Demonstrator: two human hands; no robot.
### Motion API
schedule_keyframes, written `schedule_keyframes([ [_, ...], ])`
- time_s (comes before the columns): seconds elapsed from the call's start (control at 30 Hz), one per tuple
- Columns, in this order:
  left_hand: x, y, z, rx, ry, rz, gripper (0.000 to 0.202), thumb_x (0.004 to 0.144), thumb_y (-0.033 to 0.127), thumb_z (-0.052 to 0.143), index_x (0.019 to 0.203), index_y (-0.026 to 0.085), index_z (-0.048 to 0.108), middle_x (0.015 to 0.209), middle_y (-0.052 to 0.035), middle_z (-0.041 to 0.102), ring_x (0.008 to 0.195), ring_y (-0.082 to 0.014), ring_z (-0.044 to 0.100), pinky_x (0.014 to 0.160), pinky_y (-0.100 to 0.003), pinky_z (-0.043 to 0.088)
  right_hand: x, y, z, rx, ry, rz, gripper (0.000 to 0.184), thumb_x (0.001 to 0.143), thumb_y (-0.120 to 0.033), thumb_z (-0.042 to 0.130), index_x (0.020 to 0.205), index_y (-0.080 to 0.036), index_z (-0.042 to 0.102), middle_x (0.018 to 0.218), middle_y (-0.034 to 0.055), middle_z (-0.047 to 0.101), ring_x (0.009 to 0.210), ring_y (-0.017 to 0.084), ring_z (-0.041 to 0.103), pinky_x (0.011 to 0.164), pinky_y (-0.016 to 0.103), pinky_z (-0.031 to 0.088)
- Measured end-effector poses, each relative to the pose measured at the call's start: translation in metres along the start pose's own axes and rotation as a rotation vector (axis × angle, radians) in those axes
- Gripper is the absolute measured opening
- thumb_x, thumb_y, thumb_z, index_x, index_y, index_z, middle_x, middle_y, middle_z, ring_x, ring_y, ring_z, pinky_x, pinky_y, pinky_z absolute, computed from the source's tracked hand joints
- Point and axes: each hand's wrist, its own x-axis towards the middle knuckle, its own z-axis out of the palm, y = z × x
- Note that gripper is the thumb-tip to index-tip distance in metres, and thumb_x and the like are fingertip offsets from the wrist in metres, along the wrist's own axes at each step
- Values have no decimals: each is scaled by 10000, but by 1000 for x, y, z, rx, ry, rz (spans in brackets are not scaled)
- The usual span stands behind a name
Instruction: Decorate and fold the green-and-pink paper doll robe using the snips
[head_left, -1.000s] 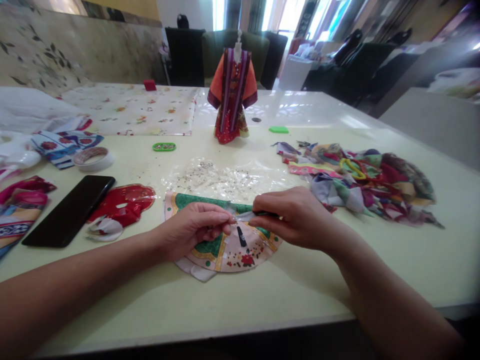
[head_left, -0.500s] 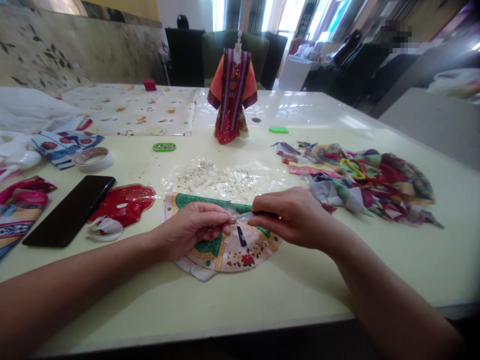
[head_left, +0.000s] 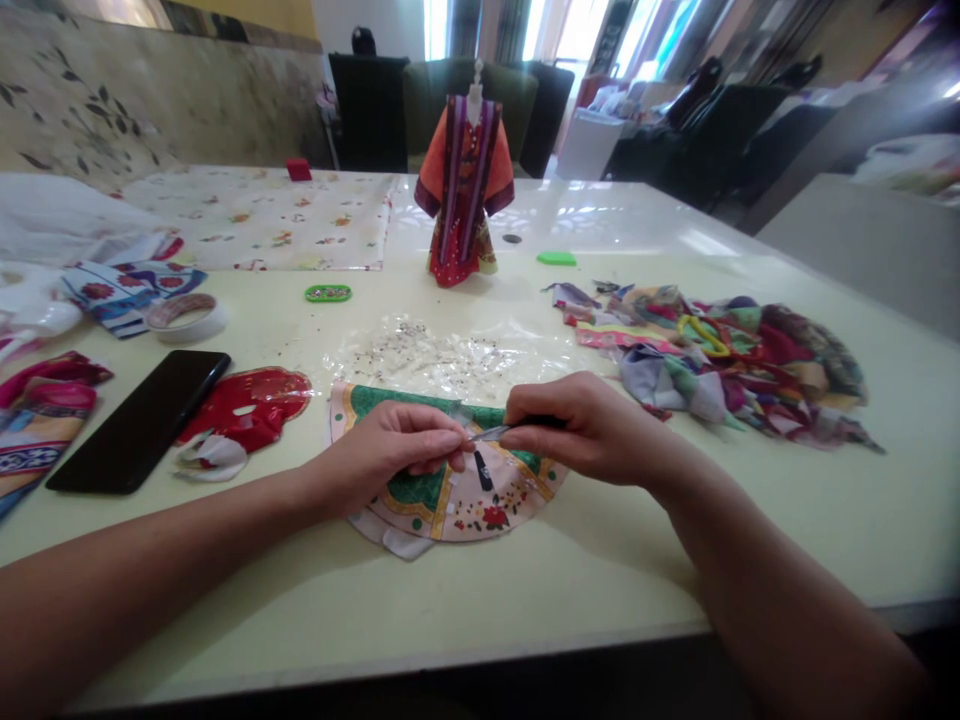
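Note:
A fan-shaped piece of patterned cloth (head_left: 457,500) in green, pink and gold lies flat on the table near the front edge. My left hand (head_left: 397,452) rests on its left half with fingers pinched together at the middle. My right hand (head_left: 581,432) is closed on slim metal tweezers (head_left: 489,433), whose tips point left and meet my left fingertips. What the fingertips pinch is too small to make out. A clear plastic sheet (head_left: 450,357) strewn with tiny beads lies just behind the cloth.
A small dressed mannequin (head_left: 466,180) stands at the table's middle back. A heap of cloth scraps (head_left: 720,360) lies to the right. A black phone (head_left: 139,418), a red cut-out (head_left: 251,405) and a tape roll (head_left: 187,317) sit on the left, with folded fabrics beyond.
Both hands have stayed over the cloth; the tweezers' tips have lifted slightly toward my left fingertips. Nothing else has moved.

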Motion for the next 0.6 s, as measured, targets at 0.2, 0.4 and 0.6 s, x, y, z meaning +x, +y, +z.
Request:
schedule_keyframes([
  [0.2, 2, -2, -3, 572, -4, 307, 146, 871, 186, 581, 904, 164, 721, 845, -25, 692, 789, -118, 628, 708, -227, 466, -5, 1, -13, -218, -91, 60, 328, 910, -431, 515, 691, -187, 515, 562, -42, 459, 535, 85, 356, 542, 252, 207],
  [0.4, 4, -8, -4, 799, -103, 456, 184, 900, 161, 535, 946, 166, 713, 875, -35, 677, 817, -129, 621, 731, -245, 471, -4, -7, -10, -434, -245, 151, 260, 889, -378, 530, 708, -193, 546, 564, -34, 503, 521, 86, 349, 537, 268, 148],
  [0.6, 5, -10, -4, 853, -164, 461, 194, 899, 151, 539, 989, 178, 708, 955, -45, 665, 884, -139, 617, 777, -251, 482, -1, -16, -3, -554, -296, 168, 261, 896, -386, 501, 741, -207, 611, 554, -16, 531, 490, 96, 326, 537, 282, 124],
])
